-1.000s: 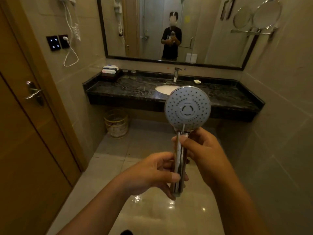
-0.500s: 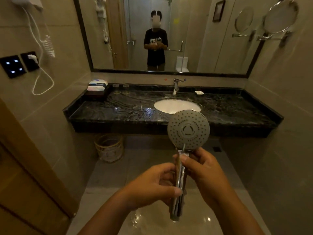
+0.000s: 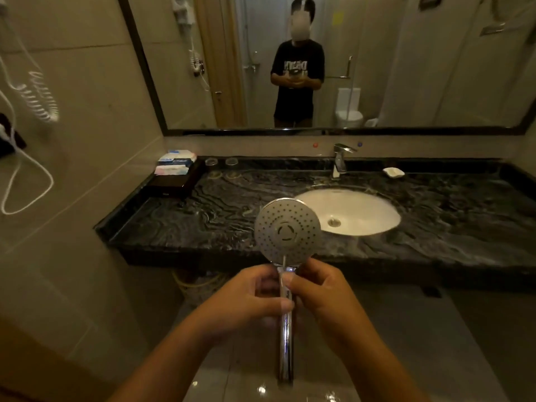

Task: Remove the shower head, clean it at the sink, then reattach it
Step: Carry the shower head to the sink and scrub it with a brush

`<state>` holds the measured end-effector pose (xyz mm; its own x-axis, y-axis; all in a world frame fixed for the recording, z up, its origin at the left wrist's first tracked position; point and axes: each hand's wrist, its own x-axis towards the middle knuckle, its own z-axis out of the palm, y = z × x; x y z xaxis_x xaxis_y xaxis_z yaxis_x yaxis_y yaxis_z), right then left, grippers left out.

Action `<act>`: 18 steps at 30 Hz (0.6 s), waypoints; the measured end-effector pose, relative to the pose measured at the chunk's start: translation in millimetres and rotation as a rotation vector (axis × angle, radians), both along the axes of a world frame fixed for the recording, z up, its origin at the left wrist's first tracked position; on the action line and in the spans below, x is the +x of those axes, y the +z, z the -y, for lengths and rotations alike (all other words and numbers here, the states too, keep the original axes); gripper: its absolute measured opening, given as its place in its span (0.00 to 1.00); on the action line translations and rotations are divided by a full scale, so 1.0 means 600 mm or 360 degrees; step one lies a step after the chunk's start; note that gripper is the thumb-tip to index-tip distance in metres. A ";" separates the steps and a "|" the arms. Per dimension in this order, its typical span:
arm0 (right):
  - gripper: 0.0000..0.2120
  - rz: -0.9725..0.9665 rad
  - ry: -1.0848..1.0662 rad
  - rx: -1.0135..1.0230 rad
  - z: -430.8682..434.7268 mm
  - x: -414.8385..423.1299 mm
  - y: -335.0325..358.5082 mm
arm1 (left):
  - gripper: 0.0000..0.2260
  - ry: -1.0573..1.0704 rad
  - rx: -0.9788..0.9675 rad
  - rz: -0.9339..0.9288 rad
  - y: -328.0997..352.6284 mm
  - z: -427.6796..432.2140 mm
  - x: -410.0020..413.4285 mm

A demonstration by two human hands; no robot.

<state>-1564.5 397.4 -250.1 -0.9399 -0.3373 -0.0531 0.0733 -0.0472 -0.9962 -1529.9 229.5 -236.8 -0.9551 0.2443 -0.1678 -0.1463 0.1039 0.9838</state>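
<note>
I am holding the shower head (image 3: 287, 230) upright in front of me, its round spray face turned toward me and its chrome handle running down between my hands. My left hand (image 3: 246, 300) is closing around the upper handle from the left, thumb pressing across the front, and my right hand (image 3: 322, 294) is gripping the same stretch from the right, fingertips meeting just under the face. No hose is hanging from the handle's free lower end, so I am judging the removal step done. The sink (image 3: 348, 211) is sitting beyond my hands and slightly to their right, set in the dark countertop (image 3: 203, 216), with the faucet (image 3: 340, 161) behind it looking shut off. The cleaning and reattaching are still waiting.
</note>
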 end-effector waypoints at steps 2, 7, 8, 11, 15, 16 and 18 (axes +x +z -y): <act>0.07 0.0046 0.0029 0.0008 0.010 -0.069 -0.004 | 0.13 0.0058 0.0025 0.0010 -0.001 0.008 -0.066; 0.07 0.0206 0.0071 -0.0018 0.045 -0.224 -0.017 | 0.12 0.0183 0.0108 0.0086 -0.028 0.032 -0.209; 0.09 0.0224 0.0066 -0.0040 0.054 -0.251 -0.022 | 0.13 0.0177 0.0122 0.0113 -0.037 0.040 -0.235; 0.13 0.0321 0.0048 -0.0062 0.082 -0.328 -0.039 | 0.14 0.0171 0.0098 0.0205 -0.063 0.070 -0.312; 0.13 0.0414 0.0006 0.0000 0.139 -0.433 -0.076 | 0.12 0.0203 0.0039 0.0259 -0.099 0.118 -0.420; 0.13 0.0432 -0.0024 0.0008 0.156 -0.460 -0.085 | 0.11 0.0214 0.0096 0.0291 -0.107 0.133 -0.449; 0.11 0.0473 -0.0062 0.0001 0.192 -0.513 -0.102 | 0.11 0.0199 0.0207 0.0357 -0.121 0.170 -0.507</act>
